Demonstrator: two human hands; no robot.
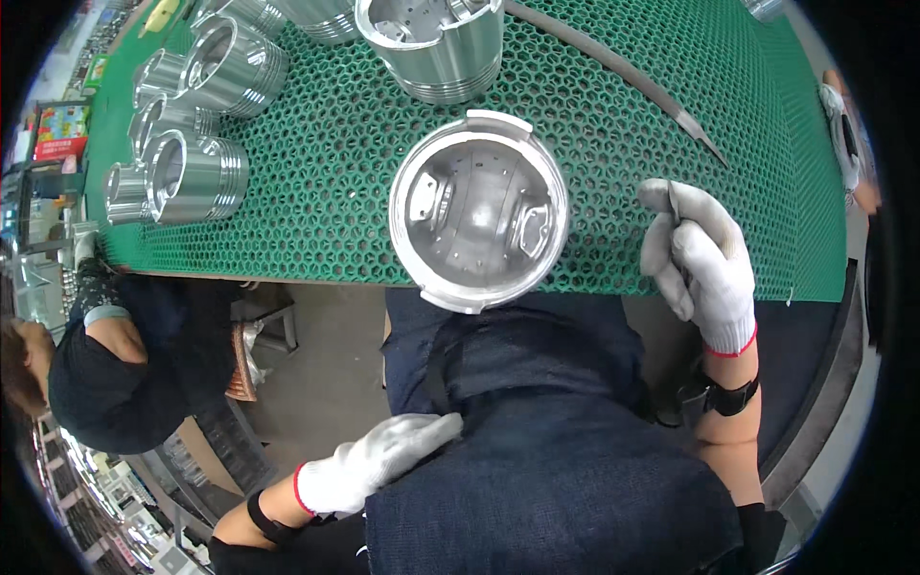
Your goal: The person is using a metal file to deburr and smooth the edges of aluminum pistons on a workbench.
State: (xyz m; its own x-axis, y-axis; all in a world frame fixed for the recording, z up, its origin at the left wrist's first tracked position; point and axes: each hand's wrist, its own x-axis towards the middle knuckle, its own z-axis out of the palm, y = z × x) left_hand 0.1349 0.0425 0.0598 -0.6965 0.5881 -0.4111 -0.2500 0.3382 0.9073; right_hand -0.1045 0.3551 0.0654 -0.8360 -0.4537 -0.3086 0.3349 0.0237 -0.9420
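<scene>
Right in front of me a shiny metal piston (482, 213) stands on the green mat near its front edge, its hollow inside facing up. To the right of it my right hand (704, 259), in a white knit glove with a red cuff edge, pinches a thin dark metal blade (675, 203) between thumb and fingers. Most of that blade is hidden by the glove, so its exact kind cannot be told. My left hand (383, 460), gloved the same way, lies against my dark blue apron (537, 450) with its fingers stretched out and nothing in them.
Several more pistons (201, 177) stand along the mat's left side, and another piston (436, 57) is just beyond the near one. A long, narrow, slightly bent metal tool (623, 69) lies at the back right. A co-worker (105, 374) sits at the left.
</scene>
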